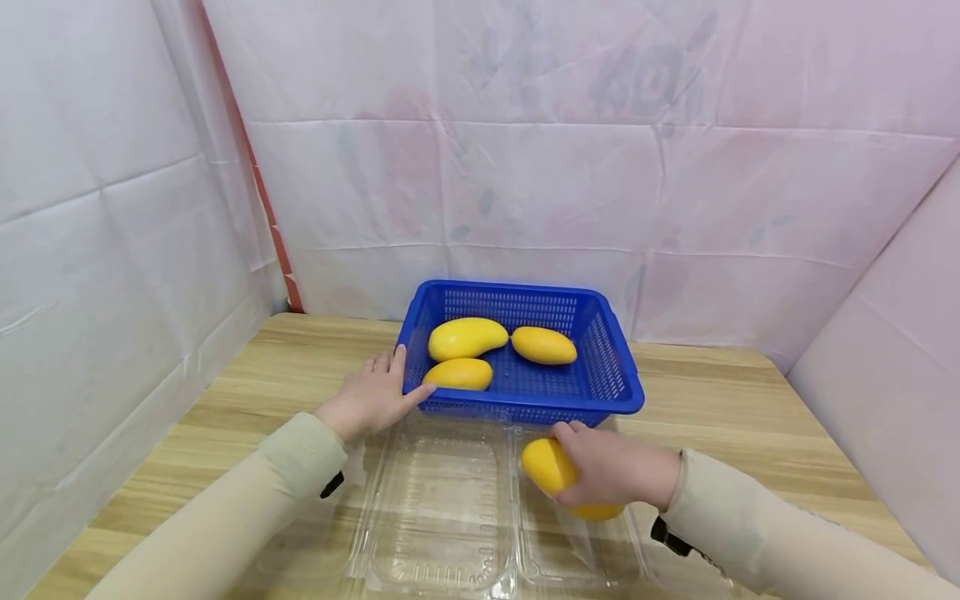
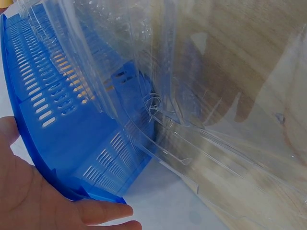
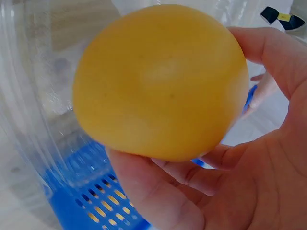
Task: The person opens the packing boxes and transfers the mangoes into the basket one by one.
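My right hand point(image 1: 615, 472) grips a yellow mango point(image 1: 547, 463), fingers and thumb around its sides. The mango point(image 3: 160, 81) fills much of the right wrist view. It is over the right half of a clear plastic clamshell box point(image 1: 438, 500), which lies unfolded on the table. My left hand point(image 1: 373, 395) touches the front left corner of a blue plastic basket point(image 1: 517, 402), its fingers extended along the rim. In the left wrist view, the hand point(image 2: 33, 196) lies along the basket's edge. Inside the basket are a large mango point(image 1: 467, 337) and two smaller ones point(image 1: 459, 375) point(image 1: 545, 345).
The wooden table point(image 1: 705, 408) carries the basket at the back, with the clear box in front of it. White patterned sheeting point(image 1: 540, 192) hangs behind the table, and white sheeting also walls both sides. A black strap piece point(image 1: 670, 537) sits at the right sleeve.
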{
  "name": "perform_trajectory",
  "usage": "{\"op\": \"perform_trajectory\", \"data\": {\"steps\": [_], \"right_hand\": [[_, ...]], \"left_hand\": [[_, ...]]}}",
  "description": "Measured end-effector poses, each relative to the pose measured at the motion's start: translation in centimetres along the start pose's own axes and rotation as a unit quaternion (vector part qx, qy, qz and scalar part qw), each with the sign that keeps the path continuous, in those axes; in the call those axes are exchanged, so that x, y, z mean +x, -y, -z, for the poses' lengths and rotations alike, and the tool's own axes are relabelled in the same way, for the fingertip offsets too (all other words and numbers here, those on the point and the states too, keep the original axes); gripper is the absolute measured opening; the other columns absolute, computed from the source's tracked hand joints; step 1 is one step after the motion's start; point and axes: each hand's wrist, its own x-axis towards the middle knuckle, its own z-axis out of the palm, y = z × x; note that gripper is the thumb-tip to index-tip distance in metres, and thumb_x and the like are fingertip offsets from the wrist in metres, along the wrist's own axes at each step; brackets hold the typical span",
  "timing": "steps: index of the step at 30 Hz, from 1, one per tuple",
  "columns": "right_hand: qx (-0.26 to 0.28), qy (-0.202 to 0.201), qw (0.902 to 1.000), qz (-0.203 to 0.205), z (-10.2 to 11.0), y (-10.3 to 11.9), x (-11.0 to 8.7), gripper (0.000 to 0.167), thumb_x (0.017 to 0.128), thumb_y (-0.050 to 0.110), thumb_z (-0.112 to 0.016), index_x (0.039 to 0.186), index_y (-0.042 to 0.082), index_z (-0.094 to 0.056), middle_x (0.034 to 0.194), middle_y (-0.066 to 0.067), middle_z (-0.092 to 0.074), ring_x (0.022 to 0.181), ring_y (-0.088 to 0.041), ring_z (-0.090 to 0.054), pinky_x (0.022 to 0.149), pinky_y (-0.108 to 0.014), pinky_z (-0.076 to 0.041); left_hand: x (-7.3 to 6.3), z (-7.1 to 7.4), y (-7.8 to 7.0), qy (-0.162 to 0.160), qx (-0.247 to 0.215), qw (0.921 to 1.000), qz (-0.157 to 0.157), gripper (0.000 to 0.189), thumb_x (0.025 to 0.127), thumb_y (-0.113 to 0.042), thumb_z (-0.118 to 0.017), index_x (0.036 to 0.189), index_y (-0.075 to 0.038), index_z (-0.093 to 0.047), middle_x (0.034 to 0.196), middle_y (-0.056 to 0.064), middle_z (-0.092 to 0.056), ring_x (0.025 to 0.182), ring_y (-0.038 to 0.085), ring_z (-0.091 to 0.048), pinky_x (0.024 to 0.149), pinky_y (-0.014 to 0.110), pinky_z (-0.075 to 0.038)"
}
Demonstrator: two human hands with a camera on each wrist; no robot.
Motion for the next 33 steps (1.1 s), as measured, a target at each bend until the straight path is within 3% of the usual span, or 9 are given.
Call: {"op": "perform_trajectory", "data": {"steps": [16,25,33], "right_hand": [[-0.043,-0.021,0.9979,0.044,2.3,0.3,-0.6,0.054,0.07,0.031,-0.075,0.113,0.008,-0.051,0.087,0.002,-0.048,0.068,-0.013,-0.047,0.06,-0.031,-0.042],[-0.036,-0.006,0.9988,0.033,3.7,0.6,-0.5,0.058,0.071,0.03,-0.075,0.119,0.008,-0.051,0.092,0.002,-0.051,0.071,-0.014,-0.048,0.062,-0.034,-0.043],[-0.021,0.017,0.9995,0.018,3.8,0.5,-0.6,0.059,0.071,0.027,-0.074,0.122,0.009,-0.051,0.095,0.002,-0.052,0.074,-0.016,-0.048,0.064,-0.036,-0.043]], "left_hand": [[0.0,-0.1,0.0,-0.003,-0.003,1.0,0.003,0.093,0.09,-0.067,-0.03,0.147,0.003,-0.011,0.146,0.028,-0.024,0.132,0.046,-0.024,0.098,0.065,-0.025],[0.0,0.1,0.2,-0.002,-0.002,1.0,0.006,0.092,0.09,-0.066,-0.031,0.147,0.003,-0.011,0.146,0.029,-0.024,0.132,0.047,-0.023,0.099,0.064,-0.025],[-0.1,0.1,0.0,0.003,-0.004,1.0,0.0,0.093,0.09,-0.067,-0.03,0.147,0.003,-0.011,0.146,0.029,-0.022,0.132,0.047,-0.022,0.1,0.063,-0.025]]}}
